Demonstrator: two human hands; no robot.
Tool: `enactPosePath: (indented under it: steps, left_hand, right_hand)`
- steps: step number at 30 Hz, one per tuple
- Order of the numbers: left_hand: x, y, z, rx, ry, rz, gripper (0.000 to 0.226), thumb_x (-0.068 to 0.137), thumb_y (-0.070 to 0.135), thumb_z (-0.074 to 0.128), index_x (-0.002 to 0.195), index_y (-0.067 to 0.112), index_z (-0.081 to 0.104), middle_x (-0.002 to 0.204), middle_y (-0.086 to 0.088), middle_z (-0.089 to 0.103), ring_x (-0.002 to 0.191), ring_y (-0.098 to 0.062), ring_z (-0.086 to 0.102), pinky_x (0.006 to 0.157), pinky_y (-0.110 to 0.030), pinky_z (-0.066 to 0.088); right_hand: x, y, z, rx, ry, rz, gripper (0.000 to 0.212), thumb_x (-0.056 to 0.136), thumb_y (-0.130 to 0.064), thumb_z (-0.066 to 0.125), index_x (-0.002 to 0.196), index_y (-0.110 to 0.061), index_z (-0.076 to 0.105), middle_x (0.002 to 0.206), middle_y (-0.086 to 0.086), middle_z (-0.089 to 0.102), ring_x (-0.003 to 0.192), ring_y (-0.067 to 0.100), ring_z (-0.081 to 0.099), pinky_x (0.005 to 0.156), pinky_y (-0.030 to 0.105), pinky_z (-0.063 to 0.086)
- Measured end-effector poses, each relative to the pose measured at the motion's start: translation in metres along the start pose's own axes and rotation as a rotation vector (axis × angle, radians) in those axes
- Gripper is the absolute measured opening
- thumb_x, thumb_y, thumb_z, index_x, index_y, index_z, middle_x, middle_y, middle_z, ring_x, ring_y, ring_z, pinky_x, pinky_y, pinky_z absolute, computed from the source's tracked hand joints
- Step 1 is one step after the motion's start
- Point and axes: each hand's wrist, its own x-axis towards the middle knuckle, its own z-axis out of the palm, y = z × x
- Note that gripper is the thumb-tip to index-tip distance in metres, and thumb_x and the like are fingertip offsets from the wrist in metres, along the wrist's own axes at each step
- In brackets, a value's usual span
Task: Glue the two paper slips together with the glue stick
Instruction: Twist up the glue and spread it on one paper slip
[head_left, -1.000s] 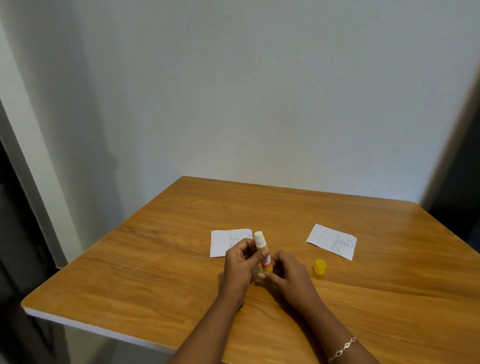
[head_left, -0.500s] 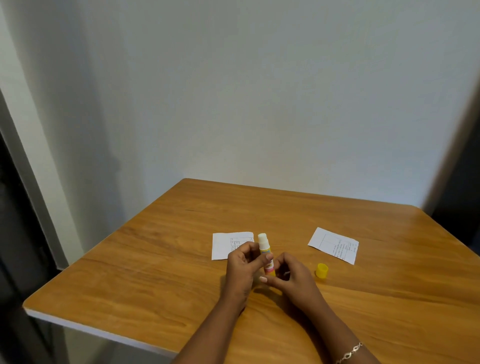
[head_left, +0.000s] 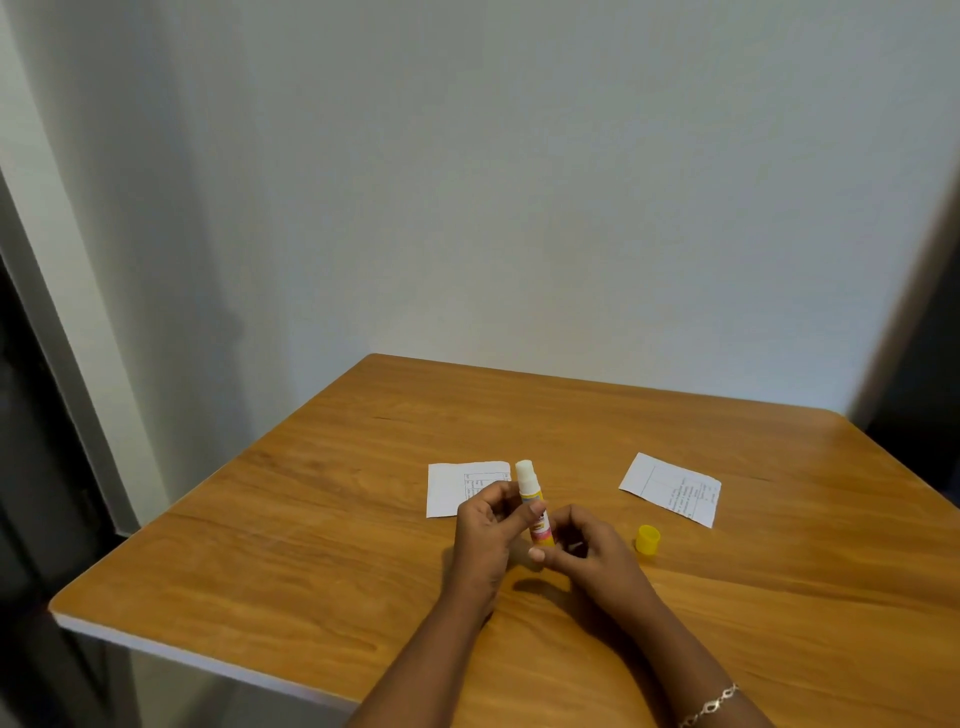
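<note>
The glue stick (head_left: 530, 488) seems twisted out slightly farther.

On the table (head_left: 311, 545), lower centre of the frame, we see 2 slips well apart: the left slip (head_left: 445, 491) partly behind our left hand (head_left: 483, 532), the right slip (head_left: 670, 488) further right. Both hands hold the glue stick (head_left: 530, 486) upright between them; the cap (head_left: 648, 539) lies right of our right hand (head_left: 595, 553).
</note>
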Motion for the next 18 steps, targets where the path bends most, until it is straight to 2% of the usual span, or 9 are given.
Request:
enactPosePath:
  steps: [2,4,7,10,14,16,18]
  left_hand:
    - [-0.0006,0.0,0.0,0.004,-0.005,-0.003,0.012,0.077,-0.001,0.065,0.087,0.005,0.065,0.081,-0.011,0.066,0.074,-0.011,0.062,0.065,-0.017,0.052]
    - [-0.0013,-0.0006,0.0002,0.007,-0.018,-0.027,0.012,0.077,0.002,0.065,0.088,0.008,0.066,0.086,-0.013,0.068,0.08,-0.016,0.064,0.069,-0.021,0.053]
    - [-0.0006,-0.0022,-0.0007,0.029,-0.019,-0.058,0.012,0.079,0.009,0.064,0.088,0.014,0.068,0.09,-0.013,0.07,0.087,-0.02,0.064,0.077,-0.029,0.052]
    - [-0.0006,-0.0015,-0.0009,0.024,-0.026,-0.077,0.011,0.078,0.012,0.065,0.087,0.016,0.07,0.089,-0.013,0.071,0.087,-0.022,0.065,0.082,-0.036,0.051]
    - [-0.0023,-0.0005,-0.0009,0.021,-0.034,-0.052,0.01,0.079,0.008,0.065,0.085,0.013,0.07,0.083,-0.01,0.071,0.08,-0.018,0.065,0.072,-0.026,0.053]
    - [-0.0027,-0.0015,-0.0002,0.029,-0.055,-0.036,0.01,0.075,0.007,0.068,0.081,0.014,0.071,0.08,-0.009,0.07,0.077,-0.018,0.064,0.069,-0.027,0.053]
    - [-0.002,-0.0046,0.0008,0.101,-0.074,-0.004,0.01,0.068,0.015,0.075,0.076,0.02,0.072,0.078,-0.004,0.069,0.076,-0.016,0.063,0.069,-0.03,0.051]
  right_hand:
    - [0.0005,0.0013,0.0015,-0.044,0.031,0.003,0.033,0.066,-0.025,0.08,0.082,-0.008,0.057,0.07,0.001,0.057,0.061,0.005,0.048,0.056,0.015,0.038]
    - [0.0013,0.0025,0.0011,-0.061,0.027,0.003,0.025,0.069,-0.018,0.077,0.08,-0.007,0.057,0.067,-0.002,0.056,0.057,0.0,0.046,0.055,0.014,0.038]
    - [0.001,0.0021,-0.0022,-0.018,-0.037,-0.006,0.019,0.072,-0.028,0.069,0.081,-0.013,0.062,0.075,0.004,0.064,0.07,0.013,0.057,0.068,0.029,0.044]
    - [0.0002,0.0004,-0.0051,0.039,-0.114,0.014,0.025,0.075,-0.029,0.059,0.088,-0.01,0.067,0.083,0.008,0.067,0.078,0.015,0.059,0.074,0.029,0.046]
    - [-0.002,-0.0028,-0.0056,0.115,-0.157,0.003,0.026,0.078,-0.027,0.058,0.095,-0.009,0.068,0.087,0.009,0.069,0.082,0.014,0.062,0.075,0.024,0.048]
    - [-0.0027,-0.0037,-0.0039,0.142,-0.145,-0.021,0.023,0.08,-0.022,0.06,0.095,-0.006,0.066,0.08,-0.001,0.068,0.074,0.005,0.06,0.068,0.017,0.047]
    - [-0.0013,-0.0015,-0.0024,0.14,-0.103,-0.043,0.009,0.084,-0.011,0.06,0.091,-0.007,0.064,0.069,-0.008,0.063,0.064,-0.002,0.054,0.06,0.013,0.042]
